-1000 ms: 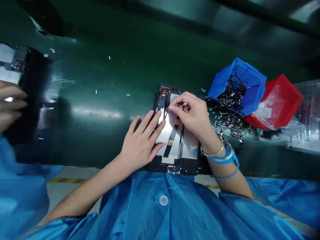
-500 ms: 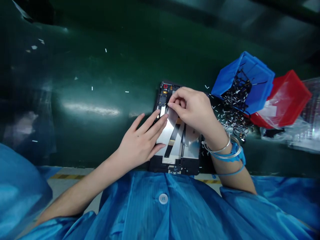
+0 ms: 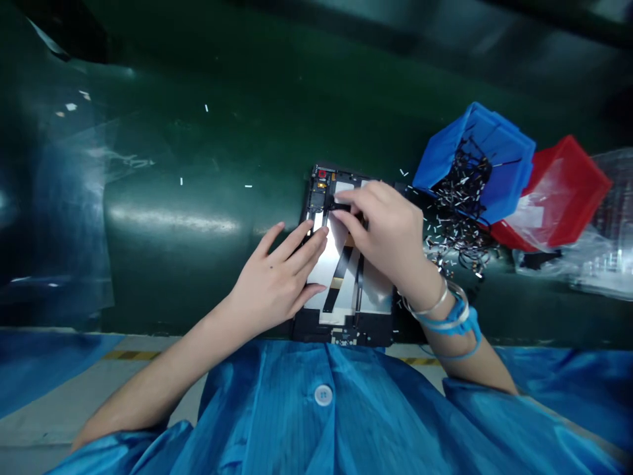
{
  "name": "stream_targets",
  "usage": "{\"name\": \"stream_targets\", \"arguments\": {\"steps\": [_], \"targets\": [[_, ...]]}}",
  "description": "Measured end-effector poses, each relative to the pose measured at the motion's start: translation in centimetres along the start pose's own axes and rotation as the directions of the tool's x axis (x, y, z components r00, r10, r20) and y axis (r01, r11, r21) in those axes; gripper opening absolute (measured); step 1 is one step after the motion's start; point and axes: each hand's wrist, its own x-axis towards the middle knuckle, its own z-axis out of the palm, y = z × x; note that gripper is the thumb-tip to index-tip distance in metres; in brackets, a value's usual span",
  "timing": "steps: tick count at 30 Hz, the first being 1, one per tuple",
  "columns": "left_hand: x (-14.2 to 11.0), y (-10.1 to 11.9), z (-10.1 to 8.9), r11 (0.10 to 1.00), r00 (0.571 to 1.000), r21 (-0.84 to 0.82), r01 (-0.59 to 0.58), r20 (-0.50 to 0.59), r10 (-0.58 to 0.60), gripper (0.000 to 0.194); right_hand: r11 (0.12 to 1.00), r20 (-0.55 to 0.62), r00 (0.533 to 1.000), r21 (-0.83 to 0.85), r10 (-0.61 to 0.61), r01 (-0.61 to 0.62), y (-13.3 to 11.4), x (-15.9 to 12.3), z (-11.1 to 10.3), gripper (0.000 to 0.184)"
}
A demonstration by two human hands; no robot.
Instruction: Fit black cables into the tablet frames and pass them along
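An opened tablet lies at the near edge of the bench, its inside facing up with silver plates and black edges. A black flex cable runs slantwise across the plates. My left hand rests with spread fingers on the tablet's left side, fingertips by the narrow strip along that edge. Over the upper part is my right hand, thumb and forefinger apart beside a small dark part near the top left. Whether the fingertips touch that part is hard to make out.
To the right, a tilted blue bin spills black cables with white tabs onto the bench. Behind it sit a red bin and clear plastic packaging. Small white strips dot the green bench; clear film lies at left.
My right thumb and forefinger have parted from a pinch, and that hand has shifted slightly down and right. My left hand stays almost still. The blue sleeve at far left has drawn back, uncovering the film.
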Motion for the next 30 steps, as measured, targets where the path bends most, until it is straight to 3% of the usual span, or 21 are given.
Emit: {"name": "stream_targets", "arguments": {"steps": [3, 6, 10, 12, 15, 17, 18, 20, 22, 25, 28, 30], "targets": [[-0.1, 0.0, 0.2, 1.0, 1.0, -0.009, 0.0, -0.004, 0.0, 0.053, 0.971, -0.016, 0.982, -0.157, -0.186, 0.181, -0.2, -2.2, 0.4, 0.029], [-0.1, -0.1, 0.4, 1.0, 1.0, -0.02, 0.005, -0.008, -0.005, 0.052, 0.954, 0.022, 0.979, -0.221, -0.202, 0.202, -0.4, -2.9, 1.3, 0.034], [-0.3, 0.0, 0.3, 0.991, 0.999, -0.13, 0.044, 0.003, -0.044, 0.05, 0.977, -0.007, 0.993, -0.184, -0.115, 0.111, -0.6, -2.9, 0.7, 0.034], [-1.0, 0.4, -0.1, 0.958, 0.988, -0.257, 0.127, -0.05, -0.145, 0.053, 0.985, -0.069, 0.994, -0.158, -0.085, 0.074, -0.6, -4.2, -0.7, 0.033], [-2.8, 1.7, -0.5, 0.869, 0.899, -0.365, 0.334, -0.153, -0.41, 0.061, 0.98, -0.214, 0.972, -0.145, 0.1, -0.133, -0.3, -8.4, -2.5, 0.03], [-4.2, 3.1, -0.3, 0.828, 0.846, -0.336, 0.449, -0.137, -0.515, 0.057, 0.933, -0.263, 0.929, -0.179, 0.262, -0.314, -0.4, -11.5, -2.7, 0.028], [-4.8, 3.7, 0.0, 0.818, 0.841, -0.322, 0.476, -0.106, -0.531, 0.055, 0.911, -0.251, 0.915, -0.187, 0.317, -0.367, -0.6, -12.7, -2.4, 0.03], [-5.4, 5.0, 0.4, 0.798, 0.847, -0.363, 0.48, -0.045, -0.53, 0.054, 0.906, -0.184, 0.903, -0.103, 0.388, -0.41, -1.4, -14.3, -1.3, 0.034], [-5.5, 5.9, 0.4, 0.736, 0.832, -0.473, 0.484, -0.012, -0.555, 0.057, 0.88, -0.211, 0.861, -0.007, 0.462, -0.474, -2.5, -14.4, -0.2, 0.045], [-5.0, 6.0, -0.8, 0.499, 0.724, -0.669, 0.551, 0.085, -0.685, 0.055, 0.828, -0.13, 0.834, 0.272, 0.536, -0.49, -3.5, -12.9, 0.2, 0.055], [-3.9, 4.3, -2.3, 0.269, 0.638, -0.79, 0.551, 0.19, -0.746, 0.052, 0.699, -0.05, 0.861, 0.608, 0.507, -0.376, -3.1, -11.8, -0.9, 0.05], [-2.9, 1.8, -2.4, 0.268, 0.651, -0.812, 0.519, 0.172, -0.739, 0.049, 0.66, -0.103, 0.864, 0.691, 0.493, -0.294, -2.0, -12.2, -1.7, 0.039]]}}
